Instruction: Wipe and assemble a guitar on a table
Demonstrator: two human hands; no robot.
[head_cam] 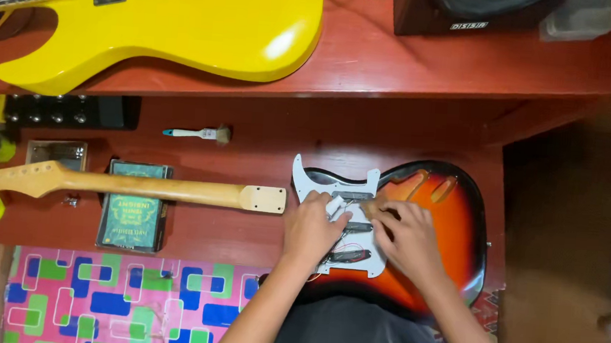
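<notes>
Under both hands (359, 229): white pickguard (322, 183).

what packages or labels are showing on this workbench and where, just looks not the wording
Dark green flat packet: lies on the red bench under the detached guitar neck, left of the left hand; rectangular, pale ornamental print, black edges.
Small label plate: on the front of the dark brown box at the top shelf's right; a narrow black strip with pale marks.
No screens or signs show.
</notes>
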